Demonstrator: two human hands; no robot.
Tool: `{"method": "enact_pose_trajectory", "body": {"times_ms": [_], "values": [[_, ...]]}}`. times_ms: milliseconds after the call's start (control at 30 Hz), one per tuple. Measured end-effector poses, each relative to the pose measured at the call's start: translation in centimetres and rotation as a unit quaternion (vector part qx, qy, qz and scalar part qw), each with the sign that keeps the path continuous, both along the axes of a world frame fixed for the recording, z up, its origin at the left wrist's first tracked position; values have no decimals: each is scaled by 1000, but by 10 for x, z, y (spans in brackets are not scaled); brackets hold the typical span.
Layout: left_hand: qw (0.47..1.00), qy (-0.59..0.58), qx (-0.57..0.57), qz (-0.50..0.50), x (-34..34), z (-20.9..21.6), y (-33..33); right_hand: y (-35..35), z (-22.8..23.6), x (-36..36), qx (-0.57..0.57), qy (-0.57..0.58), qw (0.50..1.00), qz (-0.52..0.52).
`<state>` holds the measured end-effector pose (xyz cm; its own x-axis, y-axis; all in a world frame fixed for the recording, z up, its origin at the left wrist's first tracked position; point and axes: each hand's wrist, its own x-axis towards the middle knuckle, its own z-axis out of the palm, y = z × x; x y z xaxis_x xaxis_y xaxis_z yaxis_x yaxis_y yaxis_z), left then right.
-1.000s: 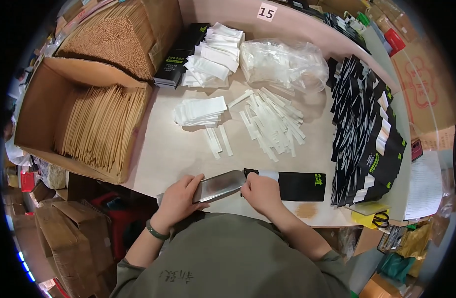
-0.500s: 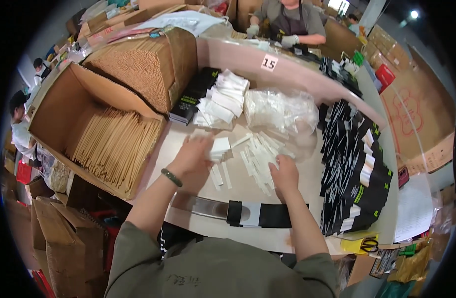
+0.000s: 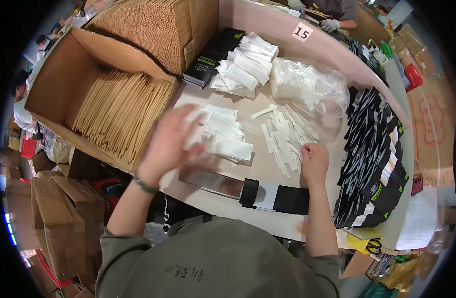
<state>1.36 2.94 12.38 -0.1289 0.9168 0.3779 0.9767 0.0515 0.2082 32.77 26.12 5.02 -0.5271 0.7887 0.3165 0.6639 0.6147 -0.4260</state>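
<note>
My left hand (image 3: 174,140), smeared by motion, is over the left edge of a loose stack of white paper slips (image 3: 223,131). Its thumb and fingers look spread apart. My right hand (image 3: 315,161) rests with curled fingers at the right edge of a scattered pile of narrow white strips (image 3: 287,136); whatever it pinches is hidden. Between my forearms lies a shiny metal channel (image 3: 213,183), with a black sleeve with a pale band (image 3: 265,193) at its right end.
An open carton (image 3: 44,94) of thin wooden sticks (image 3: 121,114) stands left, with a fuller stick carton (image 3: 151,35) behind. Farther back are black packets (image 3: 213,57), more white slips (image 3: 248,64) and a clear plastic bag (image 3: 310,84). Black sleeves (image 3: 369,154) pile up right.
The view has shifted, so the table sits higher and farther right. My left hand has moved left off the white slips, uncovering more of them. My right hand stays beside the strips.
</note>
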Motion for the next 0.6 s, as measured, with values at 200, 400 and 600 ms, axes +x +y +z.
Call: {"method": "enact_pose_trajectory", "body": {"times_ms": [200, 400, 600], "values": [[913, -22, -131, 386, -113, -38, -117, -16, 10, -18, -74, -8, 997, 5], [936, -70, -136, 315, -100, -53, -122, -22, 20, -28, -37, -179, 982, 52], [936, -45, -178, 302, -96, -39, -105, -73, 20, -93, 10, -36, 946, 322]]}}
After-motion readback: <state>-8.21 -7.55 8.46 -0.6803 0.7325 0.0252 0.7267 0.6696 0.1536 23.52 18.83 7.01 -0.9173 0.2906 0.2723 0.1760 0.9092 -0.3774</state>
